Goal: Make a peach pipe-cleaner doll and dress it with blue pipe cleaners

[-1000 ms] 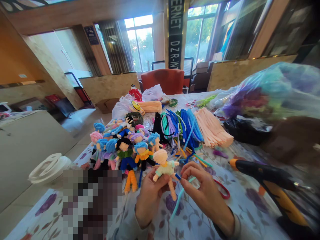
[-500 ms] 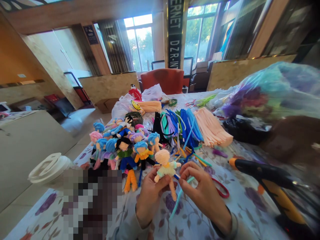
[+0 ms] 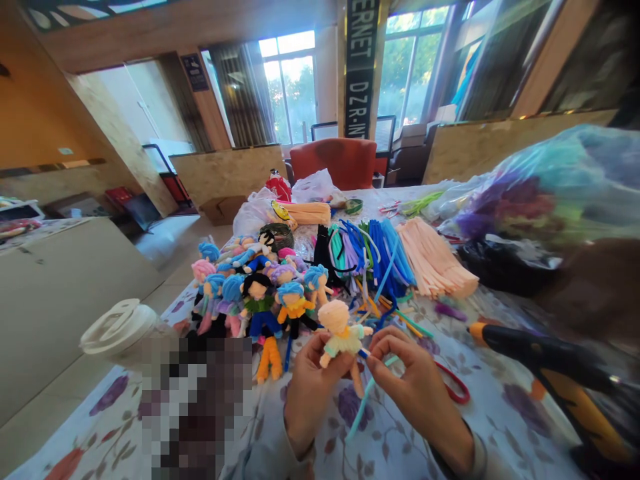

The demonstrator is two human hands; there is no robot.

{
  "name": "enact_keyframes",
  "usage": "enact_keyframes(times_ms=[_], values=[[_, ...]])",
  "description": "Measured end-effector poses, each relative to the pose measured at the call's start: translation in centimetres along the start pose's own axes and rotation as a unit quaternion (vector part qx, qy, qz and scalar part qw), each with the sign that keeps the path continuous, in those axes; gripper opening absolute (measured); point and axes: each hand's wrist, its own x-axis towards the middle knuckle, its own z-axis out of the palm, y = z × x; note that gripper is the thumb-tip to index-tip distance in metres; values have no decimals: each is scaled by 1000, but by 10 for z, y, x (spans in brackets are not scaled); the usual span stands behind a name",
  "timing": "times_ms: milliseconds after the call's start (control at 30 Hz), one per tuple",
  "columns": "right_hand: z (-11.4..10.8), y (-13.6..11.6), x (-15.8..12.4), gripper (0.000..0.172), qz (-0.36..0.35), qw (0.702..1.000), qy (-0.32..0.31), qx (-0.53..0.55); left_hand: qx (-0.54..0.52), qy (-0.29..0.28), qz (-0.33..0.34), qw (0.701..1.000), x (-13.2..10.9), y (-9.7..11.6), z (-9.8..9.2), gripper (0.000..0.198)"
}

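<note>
A small pipe-cleaner doll (image 3: 334, 317) with a peach head and a pale yellow and mint top is pinched upright in my left hand (image 3: 311, 387), thumb across its body. My right hand (image 3: 415, 380) closes thumb and fingertips on a short blue pipe cleaner (image 3: 364, 353) at the doll's waist. One bare peach leg hangs below; the other side is hidden by my fingers and the blue strand. Under my right hand, a mint pipe cleaner (image 3: 361, 415) lies on the flowered tablecloth (image 3: 400, 447). Orange fuzzy legs (image 3: 269, 360) lie left of my left hand.
Finished-looking dolls (image 3: 259, 291) are heaped at left. Behind my hands lie blue pipe cleaners (image 3: 395, 257) and a peach bundle (image 3: 435, 260). To the right are a red loop (image 3: 457, 390), a black and orange glue gun (image 3: 530, 347) and a large plastic bag (image 3: 560, 173). A lidded white cup (image 3: 123, 327) stands left.
The view has swung slightly left, so the whole scene sits further right. Both hands keep the same holds on the doll and the blue pipe cleaner.
</note>
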Motion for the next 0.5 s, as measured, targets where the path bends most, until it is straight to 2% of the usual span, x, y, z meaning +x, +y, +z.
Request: enact_keyframes(times_ms=[200, 367, 500], values=[[1, 8, -2, 19, -16, 1000, 1, -7, 24, -1, 31, 999, -2, -3, 4, 24], [2, 10, -3, 20, -27, 1000, -4, -3, 38, 36, 43, 998, -6, -3, 6, 25], [4, 10, -5, 21, -33, 999, -11, -10, 50, 28, 50, 997, -5, -5, 4, 23]])
